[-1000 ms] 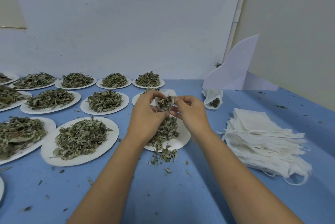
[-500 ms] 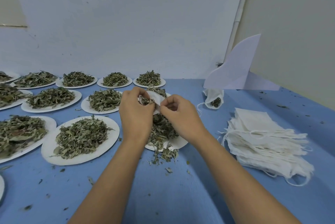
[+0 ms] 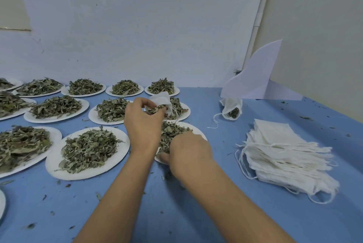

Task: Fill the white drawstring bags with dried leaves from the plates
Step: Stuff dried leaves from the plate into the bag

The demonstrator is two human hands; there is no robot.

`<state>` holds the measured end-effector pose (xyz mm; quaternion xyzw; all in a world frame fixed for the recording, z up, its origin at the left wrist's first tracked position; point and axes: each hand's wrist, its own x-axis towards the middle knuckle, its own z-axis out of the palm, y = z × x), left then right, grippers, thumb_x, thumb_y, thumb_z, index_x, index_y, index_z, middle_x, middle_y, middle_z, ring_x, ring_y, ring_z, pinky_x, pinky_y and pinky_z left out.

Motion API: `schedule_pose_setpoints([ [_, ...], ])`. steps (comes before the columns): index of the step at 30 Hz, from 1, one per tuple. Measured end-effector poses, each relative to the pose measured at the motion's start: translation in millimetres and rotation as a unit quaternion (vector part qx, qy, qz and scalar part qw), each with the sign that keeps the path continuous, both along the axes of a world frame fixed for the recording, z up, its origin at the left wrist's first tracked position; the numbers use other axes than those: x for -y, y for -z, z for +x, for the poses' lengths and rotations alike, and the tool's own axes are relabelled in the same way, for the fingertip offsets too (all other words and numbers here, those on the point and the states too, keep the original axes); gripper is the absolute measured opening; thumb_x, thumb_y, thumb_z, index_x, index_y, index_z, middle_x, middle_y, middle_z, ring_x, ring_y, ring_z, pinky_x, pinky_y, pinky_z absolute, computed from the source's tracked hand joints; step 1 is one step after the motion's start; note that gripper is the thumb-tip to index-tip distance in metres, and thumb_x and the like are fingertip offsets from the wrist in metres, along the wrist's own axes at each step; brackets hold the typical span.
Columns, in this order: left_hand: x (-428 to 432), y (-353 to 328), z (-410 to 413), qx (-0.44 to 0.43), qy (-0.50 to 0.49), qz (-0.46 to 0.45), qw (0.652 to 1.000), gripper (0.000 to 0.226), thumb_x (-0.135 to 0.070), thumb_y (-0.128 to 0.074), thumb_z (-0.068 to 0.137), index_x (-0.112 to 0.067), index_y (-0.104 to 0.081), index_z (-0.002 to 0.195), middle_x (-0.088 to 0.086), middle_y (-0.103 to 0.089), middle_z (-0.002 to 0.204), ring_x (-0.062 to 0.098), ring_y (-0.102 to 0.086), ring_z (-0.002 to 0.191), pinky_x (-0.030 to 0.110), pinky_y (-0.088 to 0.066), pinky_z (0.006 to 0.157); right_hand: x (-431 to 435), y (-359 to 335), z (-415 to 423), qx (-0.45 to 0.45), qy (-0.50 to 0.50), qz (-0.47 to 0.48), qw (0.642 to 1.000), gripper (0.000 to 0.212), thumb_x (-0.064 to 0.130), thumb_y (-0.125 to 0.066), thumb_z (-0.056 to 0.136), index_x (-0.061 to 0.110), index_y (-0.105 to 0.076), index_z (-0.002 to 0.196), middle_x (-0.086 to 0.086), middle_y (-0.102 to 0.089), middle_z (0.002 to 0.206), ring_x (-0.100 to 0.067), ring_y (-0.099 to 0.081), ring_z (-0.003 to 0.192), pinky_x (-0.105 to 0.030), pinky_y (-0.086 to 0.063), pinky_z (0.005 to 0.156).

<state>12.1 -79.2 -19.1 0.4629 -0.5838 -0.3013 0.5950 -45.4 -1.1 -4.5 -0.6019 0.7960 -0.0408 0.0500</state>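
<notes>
Our left hand [image 3: 143, 124] pinches the bag [image 3: 162, 101] at twelve o'clock of the plate [image 3: 200, 134]; right hand [image 3: 188, 154] covers the leaves [image 3: 172, 130], grip hidden. We should scoop little.

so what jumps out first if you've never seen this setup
Rows of white plates heaped with dried leaves fill the left of the blue table. At centre the left hand holds a white bag with leaves at its mouth, and the right hand rests on the nearest plate's pile. A stack of empty bags lies at right.
</notes>
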Motion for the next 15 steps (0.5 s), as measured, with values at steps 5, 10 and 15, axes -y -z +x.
schedule_pose_setpoints([
  [5, 0, 0, 0, 0.003, 0.009, 0.005, 1.000, 0.019, -0.019, -0.074, 0.079, -0.018, -0.055, 0.083, 0.012, -0.058, 0.099, 0.018, -0.045, 0.077, 0.026, -0.033, 0.065, -1, 7, 7, -0.021, -0.003, -0.016, 1.000, 0.024, 0.010, -0.050, 0.095, 0.004, -0.059, 0.117, -0.013, -0.054, 0.124, -0.028, -0.055, 0.113, -0.030, -0.034, 0.070],
  [10, 0, 1, 1, 0.010, 0.018, 0.009, 1.000, 0.019, -0.018, -0.073, 0.080, -0.019, -0.054, 0.082, 0.012, -0.059, 0.099, 0.019, -0.046, 0.079, 0.027, -0.034, 0.067, -4, 1, 12, -0.008, -0.015, -0.002, 1.000, 0.028, 0.002, -0.051, 0.092, 0.004, -0.059, 0.119, -0.012, -0.055, 0.127, -0.029, -0.054, 0.117, -0.030, -0.041, 0.080],
  [15, 0, 2, 1, 0.009, 0.016, 0.012, 1.000, 0.017, -0.018, -0.072, 0.080, -0.017, -0.056, 0.083, 0.007, -0.058, 0.099, 0.017, -0.047, 0.079, 0.025, -0.033, 0.067, -8, -6, 12, 0.014, -0.033, 0.003, 0.999, 0.020, 0.001, -0.051, 0.091, 0.004, -0.059, 0.109, -0.015, -0.055, 0.123, -0.029, -0.054, 0.115, -0.030, -0.038, 0.076],
])
